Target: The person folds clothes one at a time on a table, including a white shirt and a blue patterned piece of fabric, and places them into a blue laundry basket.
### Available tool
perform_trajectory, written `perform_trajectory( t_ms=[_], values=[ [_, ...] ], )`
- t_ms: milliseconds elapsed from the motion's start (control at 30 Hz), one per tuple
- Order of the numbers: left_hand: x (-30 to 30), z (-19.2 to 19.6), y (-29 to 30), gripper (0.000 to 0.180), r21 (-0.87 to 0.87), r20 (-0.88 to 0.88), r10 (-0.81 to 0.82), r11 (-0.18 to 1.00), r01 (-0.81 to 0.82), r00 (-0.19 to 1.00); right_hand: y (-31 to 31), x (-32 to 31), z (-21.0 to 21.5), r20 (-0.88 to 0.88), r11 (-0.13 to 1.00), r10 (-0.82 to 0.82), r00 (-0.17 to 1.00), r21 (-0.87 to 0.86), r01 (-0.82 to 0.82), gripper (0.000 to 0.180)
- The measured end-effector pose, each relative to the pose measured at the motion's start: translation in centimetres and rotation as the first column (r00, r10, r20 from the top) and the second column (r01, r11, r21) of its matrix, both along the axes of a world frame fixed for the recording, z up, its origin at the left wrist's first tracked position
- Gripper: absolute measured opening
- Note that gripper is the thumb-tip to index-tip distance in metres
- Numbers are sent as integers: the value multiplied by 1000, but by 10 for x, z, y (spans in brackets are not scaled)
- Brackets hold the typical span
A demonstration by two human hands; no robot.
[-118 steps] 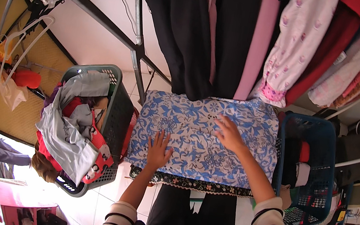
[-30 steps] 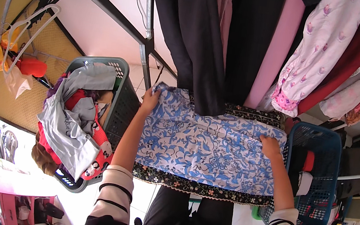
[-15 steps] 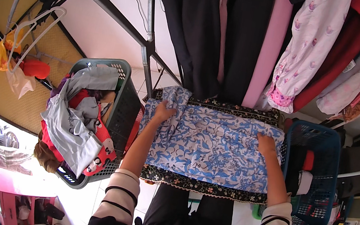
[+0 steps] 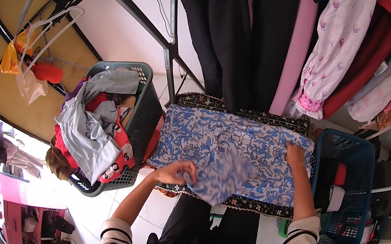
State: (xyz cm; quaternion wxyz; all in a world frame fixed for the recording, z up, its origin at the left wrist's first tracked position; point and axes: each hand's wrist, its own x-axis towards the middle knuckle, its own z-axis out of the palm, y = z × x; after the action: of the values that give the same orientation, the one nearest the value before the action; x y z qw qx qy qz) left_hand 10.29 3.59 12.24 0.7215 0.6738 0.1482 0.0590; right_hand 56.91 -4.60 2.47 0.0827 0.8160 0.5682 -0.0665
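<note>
A white cloth with a blue leafy print [image 4: 188, 134] lies spread over a narrow board covered in black floral fabric [image 4: 271, 207]. My left hand [image 4: 177, 171] is at the board's near edge, its fingers closed on a bunched, motion-blurred part of the cloth [image 4: 224, 178]. This part is lifted over the spread layer. At the cloth's far right, my right hand [image 4: 295, 155] has its fingers curled in and gripping the fabric. Whether the cloth is a garment or a plain sheet I cannot tell.
Left of the board, a grey-green laundry basket [image 4: 147, 119] overflows with clothes [image 4: 93, 131]. On the right, a dark teal basket [image 4: 325, 144] holds a few folded items. Clothes [image 4: 262, 45] hang from a rack just beyond the board. A metal frame post [image 4: 168, 60] stands at the far left.
My left hand has come from the far left corner toward me, carrying a part of the cloth over the near edge. My right hand stays near the cloth's right side. The view has shifted slightly.
</note>
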Motion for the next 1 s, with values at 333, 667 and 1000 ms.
perform_trajectory(
  t_ms=[333, 667, 1000],
  values=[
    [3, -49, -60, 55, 253, -458, -157, 920, 298, 875, -50, -19, 13, -31, 975, 30, 999, 223, -22, 33],
    [-35, -91, 114, 36, 443, 140, 869, 374, -815, 475, -90, 44, 23, -513, 804, -226, 828, 381, 456, 34],
    [-12, -84, 185, 42, 783, -192, 898, 383, -490, 395, -22, 69, -26, -458, 714, -568, 684, 138, 686, 71]
  ],
)
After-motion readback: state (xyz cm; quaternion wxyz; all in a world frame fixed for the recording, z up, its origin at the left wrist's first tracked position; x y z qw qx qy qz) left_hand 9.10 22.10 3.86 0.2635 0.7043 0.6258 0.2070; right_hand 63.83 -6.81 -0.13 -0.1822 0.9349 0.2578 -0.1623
